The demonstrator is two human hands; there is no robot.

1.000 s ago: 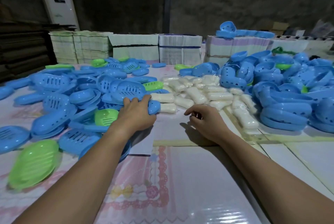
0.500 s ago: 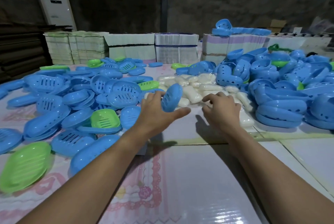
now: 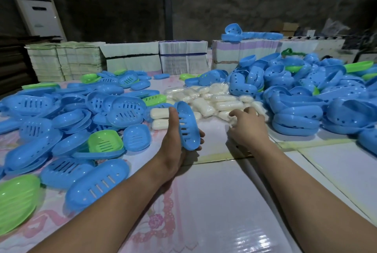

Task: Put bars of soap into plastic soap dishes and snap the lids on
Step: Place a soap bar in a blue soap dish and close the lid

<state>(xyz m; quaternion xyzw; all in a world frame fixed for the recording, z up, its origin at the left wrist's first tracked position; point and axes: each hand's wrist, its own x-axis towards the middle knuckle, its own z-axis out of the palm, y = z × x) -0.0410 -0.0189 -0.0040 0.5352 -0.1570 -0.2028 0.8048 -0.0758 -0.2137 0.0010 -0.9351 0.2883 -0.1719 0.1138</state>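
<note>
Behind the work surface stands a dark rough wall, with a tall white air conditioner unit (image 3: 35, 6) at the far left and stacks of white flat cartons (image 3: 130, 56) along the far edge. The wide white table (image 3: 224, 201), covered partly by a pink flowered sheet, carries the materials. On its left side lies a big heap of blue oval plastic soap dish parts (image 3: 67, 114), some with slots, and a few green ones among them. On the right side is another pile of blue plastic shells (image 3: 302, 99). Between the two piles, in the middle, lie the white wrapped bars of soap (image 3: 206, 100).

The left hand (image 3: 173, 138) holds one blue slotted oval soap dish (image 3: 188, 126) lifted above the table, standing on its edge, with the thumb on its left side and the fingers behind it. The right hand (image 3: 247, 128) reaches into the near edge of the soap pile with curled fingers; they touch a wrapped bar, but I cannot tell if they already grip it.
</note>
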